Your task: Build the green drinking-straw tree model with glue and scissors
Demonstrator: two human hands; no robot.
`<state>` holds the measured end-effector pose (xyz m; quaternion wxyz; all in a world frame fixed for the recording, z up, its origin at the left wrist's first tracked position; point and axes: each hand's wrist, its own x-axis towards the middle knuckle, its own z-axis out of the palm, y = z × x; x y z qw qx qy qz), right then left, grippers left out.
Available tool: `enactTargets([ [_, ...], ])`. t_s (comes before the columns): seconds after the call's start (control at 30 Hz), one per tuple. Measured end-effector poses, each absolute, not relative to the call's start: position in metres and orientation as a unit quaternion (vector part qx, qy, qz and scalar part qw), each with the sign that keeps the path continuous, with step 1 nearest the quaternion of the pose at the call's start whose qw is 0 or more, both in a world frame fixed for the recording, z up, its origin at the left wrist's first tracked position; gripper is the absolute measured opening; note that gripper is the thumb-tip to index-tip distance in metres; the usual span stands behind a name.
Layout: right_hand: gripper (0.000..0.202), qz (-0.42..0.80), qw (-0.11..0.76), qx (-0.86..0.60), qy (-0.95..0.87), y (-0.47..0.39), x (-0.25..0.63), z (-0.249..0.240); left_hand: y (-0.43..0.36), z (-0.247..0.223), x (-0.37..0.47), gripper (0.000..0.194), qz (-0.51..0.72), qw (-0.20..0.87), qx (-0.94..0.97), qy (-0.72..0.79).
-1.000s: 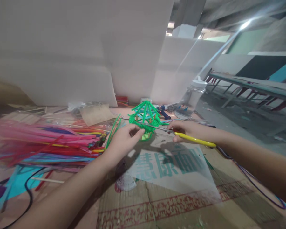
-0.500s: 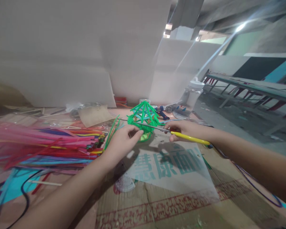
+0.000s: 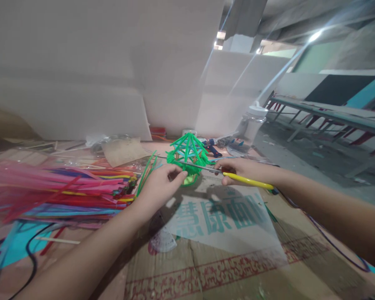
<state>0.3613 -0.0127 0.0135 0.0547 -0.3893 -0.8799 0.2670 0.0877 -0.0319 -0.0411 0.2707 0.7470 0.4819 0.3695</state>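
Head view: right hand (image 3: 239,168) gripped yellow-handled scissors (image 3: 237,178), blades crossing green peaked-roof model (image 3: 187,156), upright between hands; left hand (image 3: 163,184) curled beside it, pinch unclear; pose barely changed from 0.5 s earlier.

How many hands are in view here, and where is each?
2. The left hand is at the left front of the green model; the right hand is to the model's right, holding a yellow-handled tool. No others show.

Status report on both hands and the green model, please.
Right hand gripping yellow-handled scissors, blades across front of green pavilion-like model. Left hand at its near-left, contact unclear. Multicolored pipe-cleaner bundle left of left hand.
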Motion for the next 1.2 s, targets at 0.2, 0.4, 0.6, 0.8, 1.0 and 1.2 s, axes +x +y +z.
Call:
enactTargets([
  [0.2,0.039,0.259,0.051,-0.397,-0.879,-0.013,0.360,0.016,-0.032,-0.039,0.088,0.025,0.369,0.266,0.749,0.481],
  [0.4,0.045,0.245,0.052,-0.420,-0.872,-0.015,0.360,0.015,-0.031,-0.039,0.086,0.026,0.364,0.273,0.745,0.487],
  [0.6,0.046,0.275,0.036,-0.439,-0.854,-0.017,0.359,0.014,-0.032,-0.037,0.087,0.029,0.340,0.279,0.748,0.498],
  [0.8,0.044,0.300,0.038,-0.449,-0.841,-0.029,0.365,0.012,-0.037,-0.004,0.051,0.034,0.152,0.257,0.827,0.477],
  [1.0,0.036,0.303,0.009,-0.428,-0.852,-0.058,0.362,-0.032,-0.019,0.003,0.014,0.037,0.093,0.110,0.803,0.579],
  [1.2,0.047,0.212,0.050,-0.364,-0.906,-0.064,0.355,-0.057,-0.005,-0.017,0.021,0.038,0.135,0.022,0.790,0.597],
])
